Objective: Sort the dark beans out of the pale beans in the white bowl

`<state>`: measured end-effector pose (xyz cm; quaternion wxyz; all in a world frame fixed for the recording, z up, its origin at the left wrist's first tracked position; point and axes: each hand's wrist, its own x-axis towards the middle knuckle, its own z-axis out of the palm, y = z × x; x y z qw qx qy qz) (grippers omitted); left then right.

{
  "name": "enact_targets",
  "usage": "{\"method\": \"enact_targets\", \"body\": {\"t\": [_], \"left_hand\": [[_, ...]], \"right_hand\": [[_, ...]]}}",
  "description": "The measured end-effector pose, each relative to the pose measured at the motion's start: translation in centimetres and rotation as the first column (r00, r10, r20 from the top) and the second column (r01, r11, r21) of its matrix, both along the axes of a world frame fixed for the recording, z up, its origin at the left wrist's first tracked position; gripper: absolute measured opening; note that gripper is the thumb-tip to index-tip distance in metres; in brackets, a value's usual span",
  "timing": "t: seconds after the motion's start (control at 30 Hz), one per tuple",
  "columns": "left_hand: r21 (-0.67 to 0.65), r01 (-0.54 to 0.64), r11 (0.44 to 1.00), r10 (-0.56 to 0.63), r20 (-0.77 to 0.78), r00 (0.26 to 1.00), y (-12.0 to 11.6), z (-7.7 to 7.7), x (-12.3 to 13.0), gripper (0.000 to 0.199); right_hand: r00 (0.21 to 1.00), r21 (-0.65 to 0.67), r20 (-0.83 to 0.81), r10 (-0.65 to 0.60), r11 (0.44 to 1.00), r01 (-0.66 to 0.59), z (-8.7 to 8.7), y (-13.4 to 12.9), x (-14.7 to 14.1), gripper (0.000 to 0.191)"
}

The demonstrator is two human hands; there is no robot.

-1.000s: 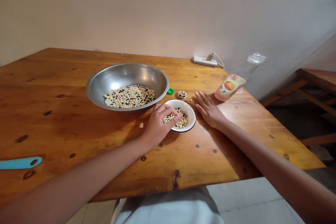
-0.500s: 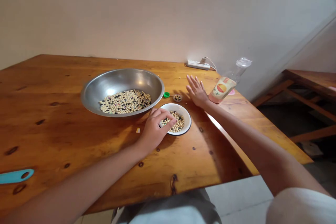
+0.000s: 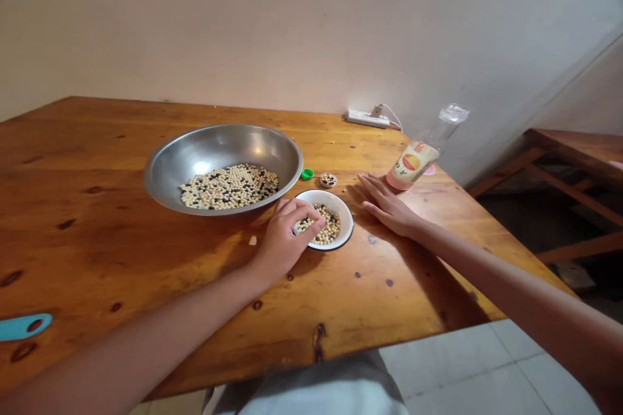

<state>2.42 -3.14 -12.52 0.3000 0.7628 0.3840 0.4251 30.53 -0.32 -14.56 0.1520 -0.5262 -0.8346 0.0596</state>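
My left hand [image 3: 287, 237] is at the left side of a small white bowl with a dark rim [image 3: 346, 220]. Its thumb and index finger come together over the mixed pale and dark beans [image 3: 331, 228] inside; whatever is between the fingertips is hidden. Palm down, my right hand [image 3: 389, 209] has its fingers stretched out low over the tabletop, right of the bowl. Just beyond it a clear plastic bottle piece with an orange label [image 3: 413, 162] stands upside down. A small bean-filled cap [image 3: 328, 180] and a green cap [image 3: 307, 174] lie behind the bowl.
A wide steel basin [image 3: 165, 168] with many beans stands left of the bowl. A white power strip [image 3: 367, 118] lies by the wall. At the left edge is a turquoise handle [image 3: 24, 327]. The wooden table [image 3: 195, 311] ends close to my lap.
My right hand has moved slightly right and toward me, with its fingers now lower and pointing more to the left. The left hand keeps its pose at the bowl.
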Motion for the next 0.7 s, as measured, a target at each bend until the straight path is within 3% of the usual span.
{"method": "enact_targets", "body": {"t": [0.13,0.27,0.4,0.5,0.57,0.7], "left_hand": [[0.012,-0.003,1.0,0.003,-0.011,1.0,0.1,0.0,0.0,0.012],[0.025,-0.013,1.0,0.013,-0.02,1.0,0.2,-0.2,0.0,0.012],[0.031,-0.007,0.999,0.007,-0.012,1.0,0.1,-0.3,-0.2,0.013],[0.037,-0.003,0.999,0.004,-0.004,1.0,0.2,-0.3,-0.1,0.012],[0.034,-0.004,0.999,0.004,0.001,1.0,0.2,-0.3,-0.1,0.014],[0.023,-0.008,1.0,0.008,0.01,1.0,0.2,-0.2,0.0,0.019]], "right_hand": [[0.996,0.003,0.009,0.088,0.996,-0.088,-0.4,3.0,-1.1,0.062],[0.992,0.089,-0.115,0.048,0.995,-0.038,0.0,7.0,-3.1,0.064],[0.974,0.222,-0.225,-0.034,0.971,0.085,2.7,9.9,-3.0,0.06],[0.959,0.326,-0.254,-0.129,0.922,0.211,5.1,8.6,-1.6,0.063],[0.972,0.331,-0.186,-0.144,0.922,0.2,5.2,5.9,-1.2,0.067],[0.977,0.244,-0.102,-0.187,0.947,0.207,1.3,-0.2,-2.9,0.066]]}}
